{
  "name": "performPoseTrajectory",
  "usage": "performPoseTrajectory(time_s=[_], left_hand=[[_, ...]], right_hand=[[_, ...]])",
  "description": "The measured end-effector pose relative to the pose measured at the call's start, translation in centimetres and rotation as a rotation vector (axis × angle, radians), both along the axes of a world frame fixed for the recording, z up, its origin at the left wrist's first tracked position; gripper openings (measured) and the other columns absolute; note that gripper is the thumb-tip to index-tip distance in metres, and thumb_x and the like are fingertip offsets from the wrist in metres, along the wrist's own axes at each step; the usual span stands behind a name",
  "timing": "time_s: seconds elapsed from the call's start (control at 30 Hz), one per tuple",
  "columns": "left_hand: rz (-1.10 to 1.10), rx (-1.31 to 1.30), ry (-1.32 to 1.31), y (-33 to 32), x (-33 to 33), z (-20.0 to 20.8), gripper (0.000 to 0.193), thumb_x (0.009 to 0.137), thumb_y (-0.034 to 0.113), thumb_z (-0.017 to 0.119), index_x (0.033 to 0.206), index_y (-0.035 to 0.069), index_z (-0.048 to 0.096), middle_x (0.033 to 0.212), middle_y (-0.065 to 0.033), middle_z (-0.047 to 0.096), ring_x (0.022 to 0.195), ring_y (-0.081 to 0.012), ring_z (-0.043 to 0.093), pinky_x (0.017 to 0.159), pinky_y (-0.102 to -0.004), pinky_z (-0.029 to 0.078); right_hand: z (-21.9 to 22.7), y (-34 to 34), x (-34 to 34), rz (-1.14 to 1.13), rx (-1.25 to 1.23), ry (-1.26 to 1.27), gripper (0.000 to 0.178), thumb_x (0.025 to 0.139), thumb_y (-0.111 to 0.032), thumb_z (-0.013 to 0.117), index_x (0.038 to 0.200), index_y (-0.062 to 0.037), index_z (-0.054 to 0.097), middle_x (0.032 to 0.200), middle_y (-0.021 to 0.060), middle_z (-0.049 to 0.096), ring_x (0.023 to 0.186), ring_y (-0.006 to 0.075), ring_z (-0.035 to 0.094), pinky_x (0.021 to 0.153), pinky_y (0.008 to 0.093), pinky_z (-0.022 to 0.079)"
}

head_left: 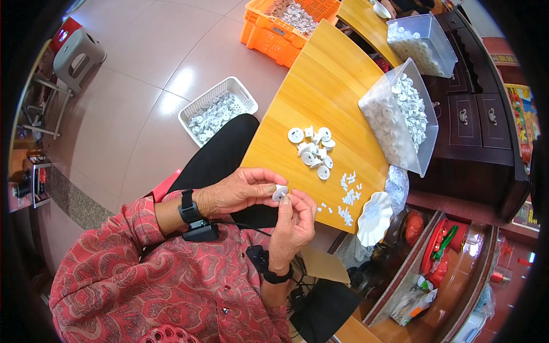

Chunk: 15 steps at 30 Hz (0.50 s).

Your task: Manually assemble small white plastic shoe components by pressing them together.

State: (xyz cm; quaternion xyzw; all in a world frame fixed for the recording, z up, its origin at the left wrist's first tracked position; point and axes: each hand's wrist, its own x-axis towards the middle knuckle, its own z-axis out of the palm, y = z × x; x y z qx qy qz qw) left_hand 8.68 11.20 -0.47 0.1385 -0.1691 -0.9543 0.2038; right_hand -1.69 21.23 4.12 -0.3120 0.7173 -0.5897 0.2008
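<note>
Pinching a white disc [279, 193] between both hands, the person sits at the corner of a yellow wooden tabletop [320, 74], in the head view. Left hand [254, 191]: grip closed, thumb and finger on the disc. Right hand [294, 220]: thumb and fingertips closed at the disc's lower side; fingers cover the spot, so whether a tiny piece is pinched there too, can't tell.

Likeliest slip, I'd judge: the disc popping out. Cause: small, smooth-looking part, fingertip hold only. It sits by the near edge with the dark-trousered leg [226, 151] close by, so a drop probably lands on lap or floor. Pressing off-centre could also tilt it.

Next risk: scattering. Small white pieces [350, 197] lie loose near the edge, a few close to the right hand; a sleeve or knuckle sweep could knock them off. The scalloped white dish [374, 220] is right at the border, easy to bump. The heap of white discs [313, 151] is piled unevenly; grabbing one may roll others.

Cable [249, 227] from the left wrist's black box [201, 231] runs toward the right forearm; could snag. Clear bin [394, 137] of white parts: full, spill possible if nudged.
</note>
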Motion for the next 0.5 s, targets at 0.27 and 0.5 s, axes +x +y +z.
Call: performPoseTrajectory(time_s=[0.27, 0.5], left_hand=[[0.038, -0.106, -0.048, 0.13, 0.02, -0.31, 0.025, 0.097, 0.011, 0.062, 0.12, 0.0, 0.062, 0.113, -0.0092, 0.066, 0.104, -0.0163, 0.065, 0.093, -0.0321, 0.055], [0.067, -0.276, -0.118, 0.15, -0.01, 0.23, 0.024, 0.097, 0.008, 0.061, 0.118, -0.001, 0.062, 0.111, -0.0095, 0.067, 0.102, -0.0156, 0.065, 0.092, -0.0306, 0.055]], right_hand=[[-0.15, -0.24, 0.25, -0.017, 0.019, 0.151, 0.007, 0.087, -0.001, 0.067, 0.091, 0.0025, 0.063, 0.105, 0.0149, 0.062, 0.097, 0.0253, 0.061, 0.086, 0.0359, 0.049], [-0.6, -0.18, 0.07, -0.032, 0.049, 0.196, 0.006, 0.086, -0.001, 0.065, 0.089, 0.0017, 0.061, 0.103, 0.0157, 0.063, 0.097, 0.0283, 0.062, 0.086, 0.039, 0.05]])
